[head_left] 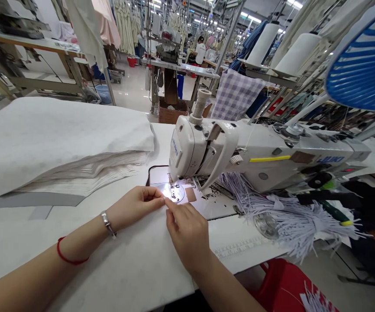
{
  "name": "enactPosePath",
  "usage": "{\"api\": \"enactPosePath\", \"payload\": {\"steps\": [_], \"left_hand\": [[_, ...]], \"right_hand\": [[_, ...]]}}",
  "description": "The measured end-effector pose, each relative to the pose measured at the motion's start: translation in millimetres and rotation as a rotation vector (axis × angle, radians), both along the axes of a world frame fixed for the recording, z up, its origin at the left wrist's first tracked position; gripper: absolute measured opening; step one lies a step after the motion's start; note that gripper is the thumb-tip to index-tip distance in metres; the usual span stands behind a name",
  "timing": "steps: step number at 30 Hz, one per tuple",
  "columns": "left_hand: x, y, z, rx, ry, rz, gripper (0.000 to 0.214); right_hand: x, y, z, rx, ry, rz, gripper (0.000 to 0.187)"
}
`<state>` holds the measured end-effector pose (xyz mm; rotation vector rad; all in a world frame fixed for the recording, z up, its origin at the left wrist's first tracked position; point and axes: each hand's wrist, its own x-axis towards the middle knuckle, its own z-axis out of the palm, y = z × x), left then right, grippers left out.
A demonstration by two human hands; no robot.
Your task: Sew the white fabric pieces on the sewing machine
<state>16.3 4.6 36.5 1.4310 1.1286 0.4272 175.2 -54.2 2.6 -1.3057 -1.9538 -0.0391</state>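
Note:
My left hand (138, 203), with a metal bracelet and a red string on the arm, pinches with thumb and forefinger at the edge of a white fabric panel (122, 264). Close against it, my right hand (187, 227) pinches the same edge, its fingers curled. The fingertips meet just in front of the lit needle plate (176, 193) of a white sewing machine (226, 143). Under my forearms the panel lies flat over the table. My fingers hide the exact spot being pinched.
A thick stack of white fabric (67, 134) lies at the left. Bundled pale lilac strips (278, 216) lie under the machine arm, beside a clear round dish (266, 225). Thread cones (265, 43) stand behind. A red stool (288, 286) is below right; a blue lampshade (366, 60) hangs above.

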Motion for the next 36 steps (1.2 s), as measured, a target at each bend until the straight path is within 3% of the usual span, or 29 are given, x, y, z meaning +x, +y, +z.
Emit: {"api": "enactPosePath", "payload": {"steps": [3, 6, 10, 14, 17, 23, 32, 36], "left_hand": [[-2, 0, -1.2, -0.04, -0.005, 0.019, 0.038], [-3, -1, 0.0, -0.049, 0.032, 0.028, 0.041], [2, 1, 2.0, 0.139, 0.147, -0.055, 0.042], [15, 3, -2.4, 0.323, 0.246, -0.107, 0.028], [23, 4, -8.9, 0.497, 0.316, -0.119, 0.018], [22, 9, -17.9, 0.693, 0.338, -0.19, 0.015], [21, 15, -19.7, 0.712, 0.358, -0.217, 0.01], [13, -9, -18.8, 0.75, 0.352, -0.141, 0.019]], "right_hand": [[-3, 0, -0.6, 0.119, -0.22, -0.057, 0.029], [-4, -1, 1.5, 0.184, -0.303, -0.087, 0.027], [-2, -8, 7.3, 0.159, -0.398, -0.087, 0.03], [5, -17, 6.1, 0.127, -0.533, -0.072, 0.03], [17, -15, 2.3, 0.062, -0.537, 0.012, 0.028], [56, 14, 11.8, -0.303, -0.265, 0.285, 0.024], [66, 26, 5.1, -0.077, -0.449, 0.512, 0.026], [67, 27, 5.4, -0.053, -0.443, 0.556, 0.026]]}}
